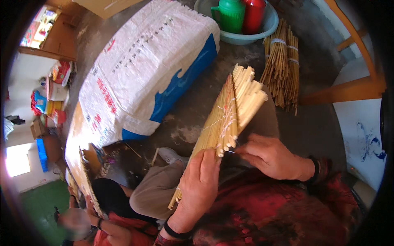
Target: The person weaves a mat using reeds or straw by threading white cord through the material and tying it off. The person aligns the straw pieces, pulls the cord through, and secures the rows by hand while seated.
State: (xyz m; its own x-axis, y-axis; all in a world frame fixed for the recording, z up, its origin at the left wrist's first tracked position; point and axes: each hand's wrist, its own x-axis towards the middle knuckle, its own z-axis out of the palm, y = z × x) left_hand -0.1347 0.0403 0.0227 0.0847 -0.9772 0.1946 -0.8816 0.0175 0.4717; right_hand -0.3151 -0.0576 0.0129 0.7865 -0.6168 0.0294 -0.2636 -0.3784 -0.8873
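A long mat of pale straw-coloured sticks (217, 123), laced with white and reddish string, slants across my lap, with a thicker layer of sticks at its upper end. My left hand (200, 176) is closed round its near edge, fingers over the stick ends. Close by on the right, my right hand (273, 156) is pinched on a thin needle-like piece, which points at the stick ends. Its exact kind is too small to make out. White string (227, 123) lies loose over the sticks.
A large white and blue woven sack (143, 69) lies ahead on the floor. Beyond are a pale blue basin (246, 37) with green and red jugs, and tied stick bundles (281, 65). A wooden frame (349, 92) stands at right. Another person (119, 229) works at lower left.
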